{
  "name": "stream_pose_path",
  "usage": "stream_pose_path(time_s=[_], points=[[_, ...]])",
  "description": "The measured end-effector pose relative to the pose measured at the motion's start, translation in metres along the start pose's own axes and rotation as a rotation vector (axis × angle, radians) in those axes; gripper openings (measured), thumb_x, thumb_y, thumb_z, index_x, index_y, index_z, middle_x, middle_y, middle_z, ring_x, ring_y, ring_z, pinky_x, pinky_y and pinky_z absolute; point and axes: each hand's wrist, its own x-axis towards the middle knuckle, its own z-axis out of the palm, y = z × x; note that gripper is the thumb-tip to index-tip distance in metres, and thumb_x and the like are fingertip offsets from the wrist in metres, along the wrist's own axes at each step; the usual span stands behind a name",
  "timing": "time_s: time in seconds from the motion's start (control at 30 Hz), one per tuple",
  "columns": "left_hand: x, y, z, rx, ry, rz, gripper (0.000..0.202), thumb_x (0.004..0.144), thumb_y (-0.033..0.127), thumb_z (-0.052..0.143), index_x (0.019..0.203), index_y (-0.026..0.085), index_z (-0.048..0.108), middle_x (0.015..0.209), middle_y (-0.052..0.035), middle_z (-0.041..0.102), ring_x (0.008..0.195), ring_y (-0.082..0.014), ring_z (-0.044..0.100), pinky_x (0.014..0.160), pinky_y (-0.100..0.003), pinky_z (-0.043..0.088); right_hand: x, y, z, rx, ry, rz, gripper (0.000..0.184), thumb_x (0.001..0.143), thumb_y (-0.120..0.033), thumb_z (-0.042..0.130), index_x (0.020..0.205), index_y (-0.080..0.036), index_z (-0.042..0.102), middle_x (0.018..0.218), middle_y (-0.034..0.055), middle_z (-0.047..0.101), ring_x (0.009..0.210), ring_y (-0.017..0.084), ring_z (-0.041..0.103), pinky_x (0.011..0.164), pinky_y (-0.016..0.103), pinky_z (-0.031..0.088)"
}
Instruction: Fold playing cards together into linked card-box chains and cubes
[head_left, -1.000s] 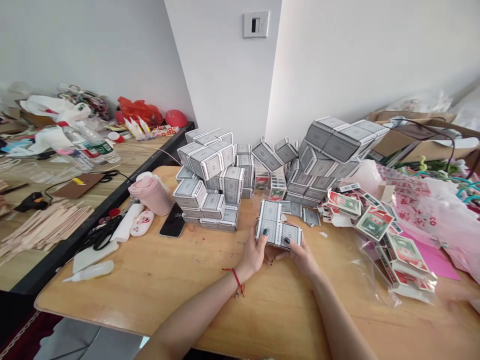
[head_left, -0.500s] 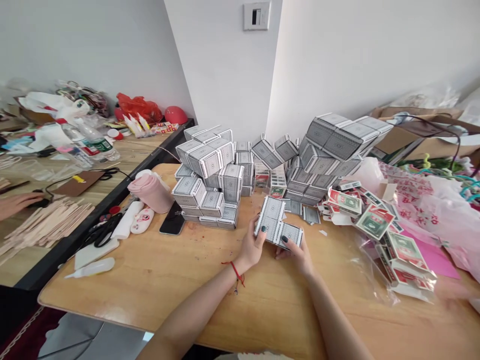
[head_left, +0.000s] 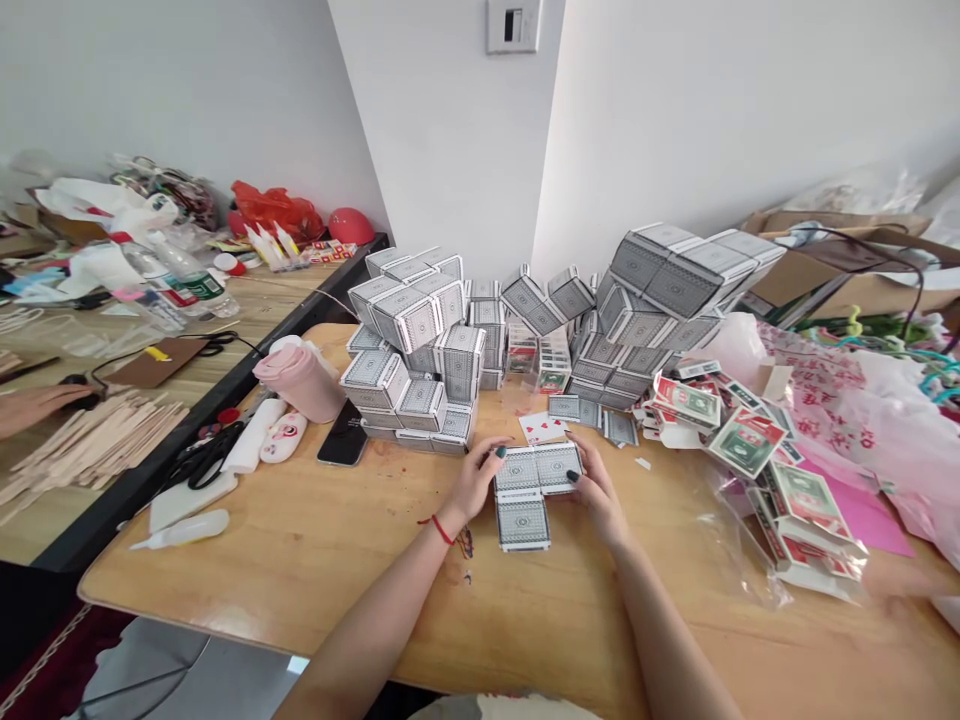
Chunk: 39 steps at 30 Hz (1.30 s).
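My left hand (head_left: 474, 482) and my right hand (head_left: 597, 490) hold a grey patterned card assembly (head_left: 534, 480) from either side, low over the wooden table (head_left: 315, 560). Fingers of both hands curl round its edges. One panel of the assembly hangs toward me. A loose playing card with red pips (head_left: 543, 427) lies just behind it. Behind stand a left pile of grey patterned boxes (head_left: 416, 350) and a right pile of grey patterned boxes (head_left: 660, 290).
Red and green card packs (head_left: 750, 440) spill from plastic on the right. A pink cup (head_left: 300, 380), black phone (head_left: 345, 435), scissors (head_left: 206, 460) and a glue bottle (head_left: 180, 530) lie left. Another person's hand (head_left: 34, 405) rests on the neighbouring table beside wooden sticks (head_left: 90, 445).
The card assembly has been turned and lowered toward the table, its panel now pointing toward me. A red-pip card has come into view behind it. The camera tipped slightly.
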Motion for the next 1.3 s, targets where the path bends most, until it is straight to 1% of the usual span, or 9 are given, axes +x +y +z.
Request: stream_pose_path(time_s=[0.07, 0.17, 0.3, 0.4, 0.53, 0.67, 0.83, 1.13, 1.3], points=[[-0.003, 0.002, -0.002, 0.005, 0.02, 0.033, 0.035, 0.085, 0.035, 0.044, 0.115, 0.019, 0.052, 0.12, -0.0069, 0.053, 0.115, -0.0211, 0.044, 0.1, -0.034, 0.031, 0.0, 0.006, 0.003, -0.072, -0.017, 0.002, 0.053, 0.075, -0.042, 0.056, 0.124, -0.033, 0.038, 0.117, 0.0053, 0.051, 0.088, 0.023, 0.058, 0.066, 0.036, 0.052], [-0.007, 0.004, -0.001, -0.026, -0.066, 0.055, 0.033, 0.084, 0.034, 0.047, 0.114, 0.02, 0.048, 0.122, -0.0065, 0.049, 0.116, -0.0204, 0.041, 0.102, -0.034, 0.029, 0.0, 0.015, 0.012, -0.169, 0.066, -0.07, 0.039, 0.077, -0.042, 0.057, 0.112, -0.03, 0.044, 0.105, 0.0032, 0.054, 0.09, 0.022, 0.055, 0.075, 0.034, 0.048], [-0.009, 0.002, 0.003, -0.049, -0.099, -0.033, 0.021, 0.086, 0.037, 0.042, 0.094, 0.019, 0.049, 0.09, -0.0024, 0.053, 0.086, -0.0167, 0.049, 0.081, -0.03, 0.04, -0.001, 0.018, 0.022, -0.172, 0.094, -0.133, 0.034, 0.078, -0.042, 0.055, 0.108, -0.028, 0.046, 0.109, 0.0035, 0.052, 0.1, 0.023, 0.05, 0.088, 0.035, 0.042], [-0.008, 0.001, 0.003, -0.027, -0.075, -0.067, 0.021, 0.086, 0.038, 0.04, 0.083, 0.019, 0.045, 0.074, 0.0017, 0.045, 0.069, -0.0132, 0.042, 0.068, -0.027, 0.037, 0.0, 0.017, 0.022, -0.148, 0.072, -0.109, 0.033, 0.078, -0.042, 0.054, 0.106, -0.026, 0.047, 0.103, 0.0041, 0.053, 0.095, 0.022, 0.051, 0.083, 0.034, 0.043], [-0.006, 0.002, 0.004, -0.051, -0.099, -0.089, 0.02, 0.085, 0.039, 0.041, 0.08, 0.019, 0.042, 0.069, 0.0031, 0.04, 0.063, -0.0119, 0.038, 0.063, -0.026, 0.034, 0.0, 0.021, 0.017, -0.142, 0.083, -0.074, 0.029, 0.077, -0.041, 0.055, 0.101, -0.026, 0.047, 0.089, 0.0025, 0.052, 0.082, 0.02, 0.051, 0.074, 0.032, 0.045], [-0.005, 0.002, 0.005, -0.083, -0.097, -0.107, 0.022, 0.083, 0.041, 0.042, 0.079, 0.02, 0.04, 0.069, 0.0032, 0.04, 0.063, -0.0119, 0.038, 0.063, -0.026, 0.035, 0.0, 0.023, 0.015, -0.164, 0.086, -0.081, 0.031, 0.078, -0.041, 0.055, 0.103, -0.027, 0.046, 0.092, 0.0017, 0.051, 0.083, 0.02, 0.051, 0.074, 0.032, 0.045], [-0.005, 0.001, 0.004, -0.059, -0.085, -0.099, 0.021, 0.082, 0.04, 0.043, 0.084, 0.019, 0.043, 0.075, 0.0016, 0.045, 0.07, -0.0137, 0.042, 0.066, -0.026, 0.036, 0.0, 0.021, 0.017, -0.201, 0.064, -0.116, 0.043, 0.077, -0.044, 0.054, 0.115, -0.026, 0.043, 0.103, 0.0034, 0.054, 0.092, 0.022, 0.052, 0.08, 0.034, 0.044], [-0.004, -0.005, 0.0, 0.023, -0.084, -0.065, 0.021, 0.083, 0.039, 0.044, 0.088, 0.019, 0.048, 0.083, -0.0001, 0.049, 0.08, -0.0154, 0.045, 0.075, -0.027, 0.037, 0.006, 0.019, 0.018, -0.23, 0.131, -0.136, 0.038, 0.072, -0.048, 0.058, 0.104, -0.027, 0.052, 0.098, 0.0043, 0.059, 0.092, 0.026, 0.053, 0.08, 0.035, 0.043], [-0.004, -0.006, -0.001, 0.002, -0.085, -0.036, 0.023, 0.086, 0.039, 0.039, 0.09, 0.018, 0.049, 0.083, -0.0007, 0.05, 0.077, -0.0151, 0.045, 0.073, -0.027, 0.037, 0.008, 0.016, 0.016, -0.111, 0.058, -0.104, 0.043, 0.074, -0.05, 0.049, 0.109, -0.025, 0.049, 0.102, 0.004, 0.058, 0.093, 0.025, 0.053, 0.077, 0.034, 0.043]])
